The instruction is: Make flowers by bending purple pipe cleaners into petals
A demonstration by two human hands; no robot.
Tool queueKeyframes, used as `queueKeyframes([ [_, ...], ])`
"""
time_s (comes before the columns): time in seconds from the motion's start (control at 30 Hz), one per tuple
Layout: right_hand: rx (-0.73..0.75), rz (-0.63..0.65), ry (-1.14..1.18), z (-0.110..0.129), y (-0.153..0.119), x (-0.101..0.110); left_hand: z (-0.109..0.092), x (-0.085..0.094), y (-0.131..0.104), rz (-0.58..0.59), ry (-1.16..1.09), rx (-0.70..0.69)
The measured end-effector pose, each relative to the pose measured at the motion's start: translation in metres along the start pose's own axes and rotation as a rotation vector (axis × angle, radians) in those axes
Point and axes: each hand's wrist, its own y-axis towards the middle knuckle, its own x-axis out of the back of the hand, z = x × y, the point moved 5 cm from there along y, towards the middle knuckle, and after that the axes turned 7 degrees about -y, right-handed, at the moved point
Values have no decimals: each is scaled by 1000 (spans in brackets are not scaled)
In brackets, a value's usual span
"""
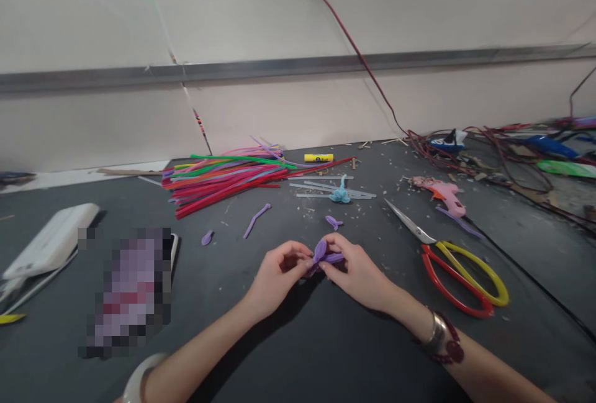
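Scissors point(434, 243) right of the hands point(358, 271); pipe-cleaner bundle point(228, 183) behind, left

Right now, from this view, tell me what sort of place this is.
Likely a craft work area: a loose bundle of multicoloured pipe cleaners, red-and-yellow-handled steel scissors and a pink plastic glue gun suggest it.

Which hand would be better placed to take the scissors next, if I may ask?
Probably the right hand: the scissors lie off to its right, farther from the left hand. Both hands hold the purple piece, so the right would first need to let go.
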Motion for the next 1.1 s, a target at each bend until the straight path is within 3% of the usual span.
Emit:
queueKeyframes([
  [0.2, -68, -128, -31, -8, 1, 6, 3, -6, -1, 103, -177, 94],
  [0.37, -129, -164, 27, -9, 3, 15, 7, 9, 2, -49, -303, 118],
  [0.53, -130, -31, 105, -5, 4, 11, 8, 15, 6, -111, -366, 110],
  [0.93, -3, -118, 53, 5, 2, 14, -5, 11, 0, -139, 20, -75],
  [1.1, -8, -123, 77, 7, 2, 15, -3, 8, 0, -95, -13, -34],
])
